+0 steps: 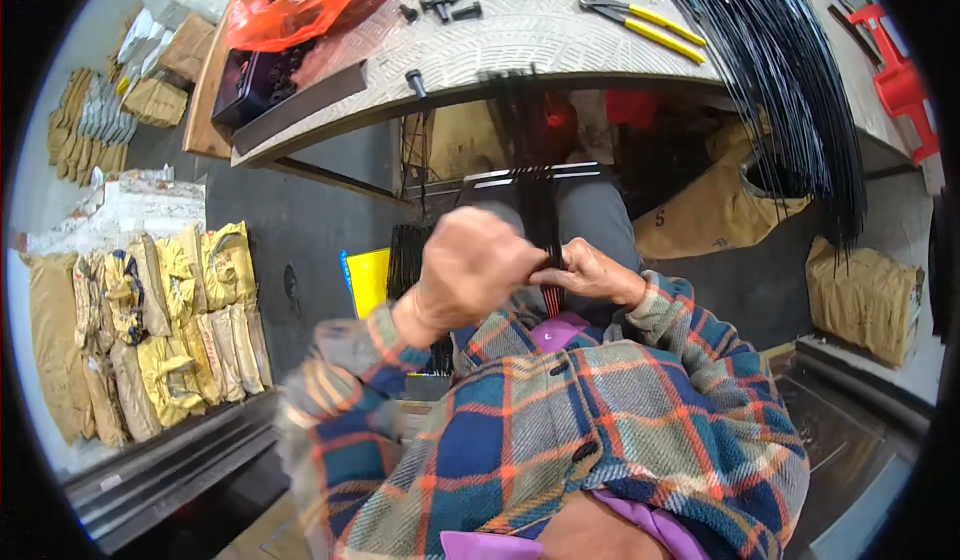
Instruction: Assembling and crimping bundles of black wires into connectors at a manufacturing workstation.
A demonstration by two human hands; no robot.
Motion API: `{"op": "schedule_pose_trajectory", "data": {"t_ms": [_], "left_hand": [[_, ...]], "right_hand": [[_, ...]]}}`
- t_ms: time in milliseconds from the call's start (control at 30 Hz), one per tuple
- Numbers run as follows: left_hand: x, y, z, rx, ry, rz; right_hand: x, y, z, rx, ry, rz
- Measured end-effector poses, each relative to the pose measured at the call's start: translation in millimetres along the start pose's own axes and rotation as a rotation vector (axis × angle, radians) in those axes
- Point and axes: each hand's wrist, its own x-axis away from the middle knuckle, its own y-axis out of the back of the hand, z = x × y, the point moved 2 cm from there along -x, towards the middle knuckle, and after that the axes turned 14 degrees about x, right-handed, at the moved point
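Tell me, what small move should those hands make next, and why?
Probably the right hand should steady the bundle of thin black strands. It sits right at the bundle, while the left hand close by looks blurred, as if moving, so loose strands might shift. Exactly how either hand grips is hard to tell.

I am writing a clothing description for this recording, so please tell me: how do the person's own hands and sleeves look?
Both the left hand and the right hand are ungloved; the left is motion-blurred. The left sleeve and right sleeve are long, in plaid of navy, teal and greyish beige with orange-red lines.
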Motion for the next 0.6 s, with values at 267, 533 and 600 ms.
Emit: {"op": "schedule_pose_trajectory", "data": {"t_ms": [267, 533, 600], "left_hand": [[5, -53, -18, 1.302, 0.656, -0.648], [-2, -55, -3, 1.493, 0.654, -0.568], [-1, -55, 0, 1.433, 0.723, -0.582]], "right_hand": [[8, 0, 10, 0.507, 0.181, 0.128], [15, -16, -21, 0.447, 0.209, 0.065], [15, -13, -12, 0.141, 0.142, 0.054]]}}
